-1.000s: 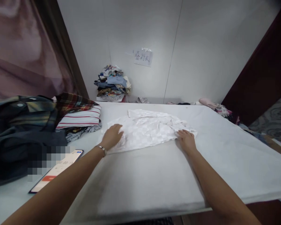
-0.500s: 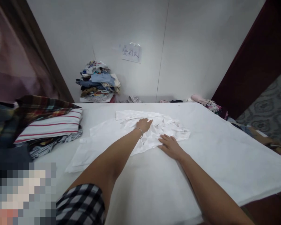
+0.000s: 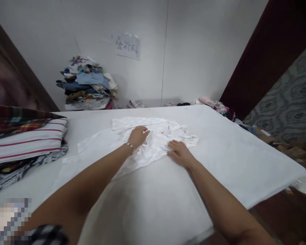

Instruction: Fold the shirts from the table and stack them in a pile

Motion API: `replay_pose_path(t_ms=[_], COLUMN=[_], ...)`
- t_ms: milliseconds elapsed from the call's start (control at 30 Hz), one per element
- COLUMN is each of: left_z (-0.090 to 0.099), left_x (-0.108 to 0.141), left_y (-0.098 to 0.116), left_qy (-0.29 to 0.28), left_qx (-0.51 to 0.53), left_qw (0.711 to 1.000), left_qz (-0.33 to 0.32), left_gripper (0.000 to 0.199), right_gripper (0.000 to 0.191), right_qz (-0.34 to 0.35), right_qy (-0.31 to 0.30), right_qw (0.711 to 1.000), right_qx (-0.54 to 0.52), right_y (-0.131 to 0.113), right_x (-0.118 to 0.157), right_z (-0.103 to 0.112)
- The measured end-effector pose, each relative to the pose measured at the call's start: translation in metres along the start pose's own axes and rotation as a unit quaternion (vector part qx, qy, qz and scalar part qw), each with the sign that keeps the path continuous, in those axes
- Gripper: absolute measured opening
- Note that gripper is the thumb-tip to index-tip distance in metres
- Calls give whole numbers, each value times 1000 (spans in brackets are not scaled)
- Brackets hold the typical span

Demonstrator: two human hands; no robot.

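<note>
A thin white garment lies crumpled across the white-covered table, its cloth bunched toward the right and flatter on the left. My left hand, with a bracelet at the wrist, rests on the middle of the garment, thumb and fingers apart. Near the garment's front right edge, my right hand lies on the cloth with its fingers spread. Neither hand is closed round any fabric. The garment's left part is partly hidden behind my left forearm.
A tall heap of mixed clothes stands at the back left. Folded striped and plaid garments are stacked at the left. More clothes lie beyond the back right edge. A handwritten sign hangs on the wall.
The view has turned to the right. My left hand has slid left over the garment, away from my right hand, which stays by the front right edge.
</note>
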State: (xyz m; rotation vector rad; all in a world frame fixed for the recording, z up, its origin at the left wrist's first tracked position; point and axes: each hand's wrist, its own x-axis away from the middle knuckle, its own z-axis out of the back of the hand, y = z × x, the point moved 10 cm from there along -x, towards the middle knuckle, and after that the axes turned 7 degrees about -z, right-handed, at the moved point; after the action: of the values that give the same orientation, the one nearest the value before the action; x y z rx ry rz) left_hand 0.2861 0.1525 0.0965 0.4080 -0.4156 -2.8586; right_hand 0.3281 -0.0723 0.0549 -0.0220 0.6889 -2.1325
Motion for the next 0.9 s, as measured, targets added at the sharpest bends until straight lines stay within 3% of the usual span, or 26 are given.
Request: replay_pose_path(t_ms=[67, 133, 233, 367, 500, 667, 800, 900], left_z=[23, 35, 37, 35, 45, 53, 49, 50], left_x=[35, 82, 155, 217, 235, 232, 227, 223], left_y=[3, -2, -10, -40, -56, -59, -68, -70], left_qy=[21, 6, -44, -88, -93, -93, -102, -95], left_qx=[15, 25, -7, -74, -126, -168, -205, -210], left_qw=[998, 995, 986, 987, 988, 981, 972, 972], left_qz=[-62, -99, -163, -109, -13, 35, 46, 44], left_gripper=[38, 41, 40, 38, 48, 47, 39, 34], right_gripper=[40, 43, 51, 58, 60, 48, 45, 43], right_qz=[-54, -169, -318, -300, -238, -151, -167, -194], right_qy=[86, 136, 127, 62, 90, 55, 78, 55], right_qw=[995, 975, 936, 944, 947, 970, 964, 955], right_qx=[13, 46, 79, 119, 199, 184, 191, 219], right_y=[28, 70, 117, 110, 91, 100, 104, 99], right_x=[1, 9, 27, 26, 19, 10, 10, 7], right_z=[31, 57, 74, 59, 50, 27, 29, 32])
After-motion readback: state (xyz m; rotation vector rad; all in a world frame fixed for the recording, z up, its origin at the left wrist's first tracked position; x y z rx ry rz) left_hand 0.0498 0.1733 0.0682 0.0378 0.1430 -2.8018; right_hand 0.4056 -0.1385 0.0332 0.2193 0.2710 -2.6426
